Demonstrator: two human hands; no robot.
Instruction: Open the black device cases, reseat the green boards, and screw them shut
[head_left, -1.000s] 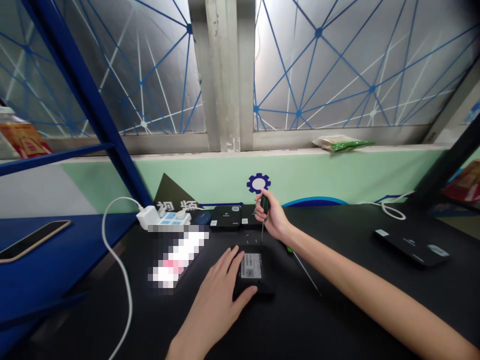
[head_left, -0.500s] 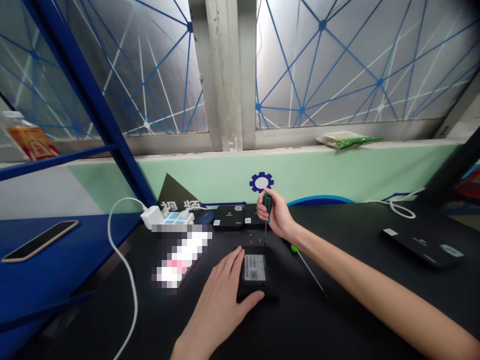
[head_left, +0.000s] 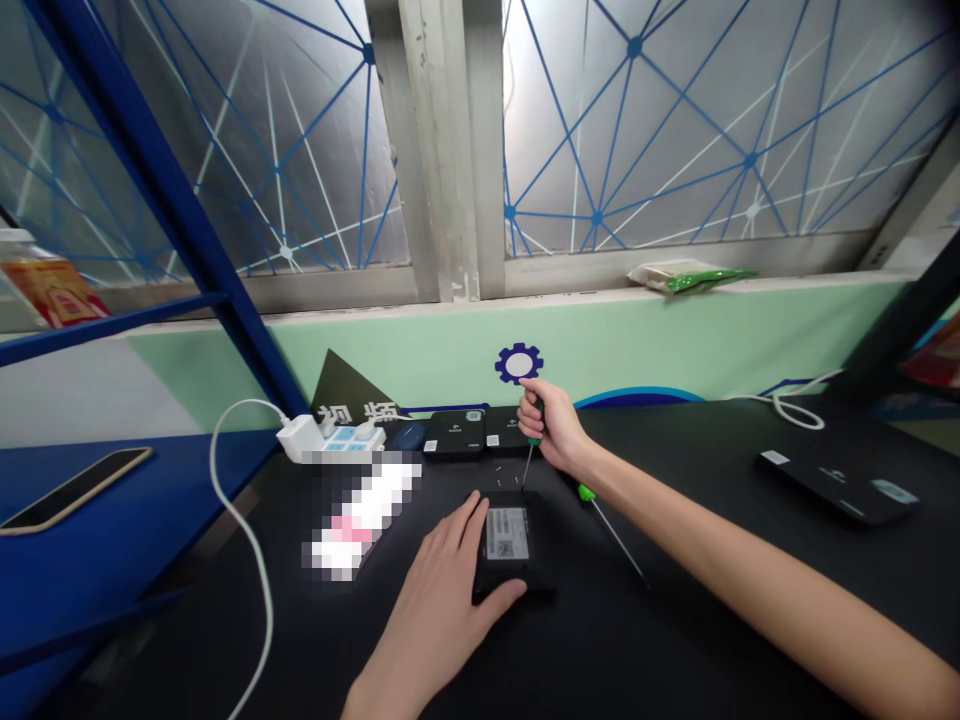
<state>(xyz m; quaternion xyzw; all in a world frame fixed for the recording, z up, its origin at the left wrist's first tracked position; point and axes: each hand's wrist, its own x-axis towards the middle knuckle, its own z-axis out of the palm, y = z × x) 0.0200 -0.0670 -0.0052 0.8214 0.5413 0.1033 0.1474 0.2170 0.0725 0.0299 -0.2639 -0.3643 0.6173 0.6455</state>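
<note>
Right hand [head_left: 551,425]: my fingers are curled closed around the handle of a screwdriver [head_left: 533,441], green where it shows below my fist. The shaft runs down and slightly left to the far edge of a black case [head_left: 541,550]. Whether the tip sits in a screw is too small to tell.

The case lies on the black table [head_left: 600,650], below and nearer me than this grip, its printed label [head_left: 508,534] facing up. My left hand [head_left: 457,580] rests on its left side, fingers extended and thumb spread away onto the near part; contact is from above, not a wrapped hold.

Just left of the screwdriver shaft, beyond the case: a few small metal pieces [head_left: 499,483], screw-like. Just right of the shaft, partly under my forearm: a second screwdriver [head_left: 619,540], bright green handle, its shaft pointing toward me.

Behind and left of the grip: two flat black boxes [head_left: 454,433] side by side, then a dark blue object [head_left: 409,434] and a white power strip [head_left: 349,440]. Nearer me on that side: a bright rectangle [head_left: 367,515], its content pixelated.

Farther left: a white cable [head_left: 259,560] and a phone [head_left: 79,490]. Well to the right: another flat black box [head_left: 836,487].
</note>
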